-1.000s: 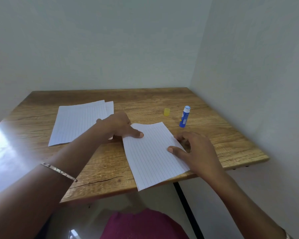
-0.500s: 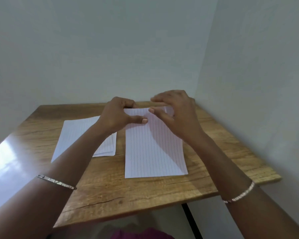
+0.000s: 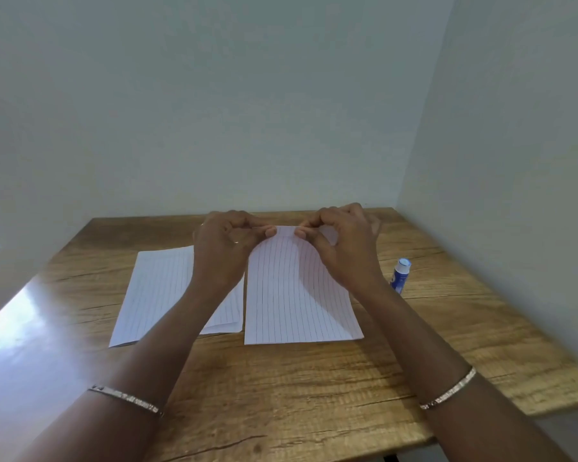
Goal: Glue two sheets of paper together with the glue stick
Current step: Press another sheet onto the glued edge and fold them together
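Centrally in the head view, both hands meet at the far edge of a lined sheet of paper [image 3: 297, 301]. The left hand [image 3: 227, 251] has its fingers curled and pinches that edge between thumb and fingertips; the right hand [image 3: 346, 248] pinches the same edge just beside it, with its thumb tip close to the left thumb. The pinched edge is lifted off the wooden table [image 3: 281, 401], so the sheet bows upward at the far end, while its near edge lies flat on the wood. Left of centre, a small stack of lined sheets [image 3: 157, 291] lies flat on the table, just beside the held sheet and partly hidden by the left forearm. Right of centre, a blue glue stick [image 3: 400, 275] with a white top stands upright on the table, close behind the right wrist and apart from the paper. Each wrist wears a thin metal bracelet, the left bracelet [image 3: 126, 400] at lower left and the right bracelet [image 3: 447, 393] at lower right. Pale walls [image 3: 247, 95] fill the upper half of the frame.
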A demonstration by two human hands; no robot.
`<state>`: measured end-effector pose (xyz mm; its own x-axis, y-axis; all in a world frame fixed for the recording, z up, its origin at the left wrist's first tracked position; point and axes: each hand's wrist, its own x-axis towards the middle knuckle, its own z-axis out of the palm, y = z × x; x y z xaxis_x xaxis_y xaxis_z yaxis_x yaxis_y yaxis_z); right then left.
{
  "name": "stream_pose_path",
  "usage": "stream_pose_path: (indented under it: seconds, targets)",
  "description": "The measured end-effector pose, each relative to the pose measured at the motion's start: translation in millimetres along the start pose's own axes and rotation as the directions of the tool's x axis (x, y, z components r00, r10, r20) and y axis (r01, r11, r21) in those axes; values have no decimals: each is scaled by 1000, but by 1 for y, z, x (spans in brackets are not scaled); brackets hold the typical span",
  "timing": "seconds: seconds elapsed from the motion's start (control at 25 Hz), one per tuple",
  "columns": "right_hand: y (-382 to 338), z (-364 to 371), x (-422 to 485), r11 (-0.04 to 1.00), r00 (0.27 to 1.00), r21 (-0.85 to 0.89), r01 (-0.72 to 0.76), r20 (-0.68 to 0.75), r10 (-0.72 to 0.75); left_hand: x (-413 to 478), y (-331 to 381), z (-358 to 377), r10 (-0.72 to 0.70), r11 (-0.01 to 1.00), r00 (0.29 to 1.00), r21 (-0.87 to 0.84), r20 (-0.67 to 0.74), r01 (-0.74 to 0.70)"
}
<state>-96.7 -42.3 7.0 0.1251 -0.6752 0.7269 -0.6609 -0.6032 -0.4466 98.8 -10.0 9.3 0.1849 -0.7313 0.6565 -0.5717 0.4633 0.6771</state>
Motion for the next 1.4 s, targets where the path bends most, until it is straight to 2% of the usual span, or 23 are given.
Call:
stream_pose_path:
  seconds: [0.12, 0.32, 0.48, 0.56, 0.64, 0.84, 0.92, 1.04, 1.16, 1.4]
  targets:
    - [5, -4, 2, 987, 994, 121, -105, 21, 103, -1, -1, -5, -12, 999, 999, -32, -40, 11]
    - [8, -6, 2, 966, 992, 232, -111, -26, 120, -1, -1, -6, 43, 999, 999, -18, -15, -43]
    - [10, -11, 2, 902, 982, 389, -185, 28, 189, 2, 0, -9, 7, 1000, 998, -29, -56, -9]
    - [12, -12, 2, 886, 974, 410, -218, 38, 223, 3, -3, -11, -21, 998, 998, -53, -58, 18]
    - [11, -13, 1, 874, 969, 423, -240, 48, 243, 2, -5, -11, -6, 1000, 1000, 2, -29, 6]
    - [7, -14, -1, 875, 976, 434, -215, 58, 211, -6, 2, -2, 157, 964, 986, 209, 54, -165]
    - [6, -13, -2, 871, 981, 454, -191, 63, 182, -8, 6, 4, 214, 936, 976, 280, 30, -214]
    - [6, -14, -2, 842, 971, 484, -237, 79, 227, -9, 7, 6, 182, 946, 982, 278, -40, -164]
    - [11, -14, -2, 800, 956, 528, -286, 99, 277, -10, 3, 4, 125, 961, 991, 256, -51, -108]
    - [7, -11, -3, 819, 965, 511, -260, 117, 233, -14, 8, 7, 212, 930, 976, 295, 51, -218]
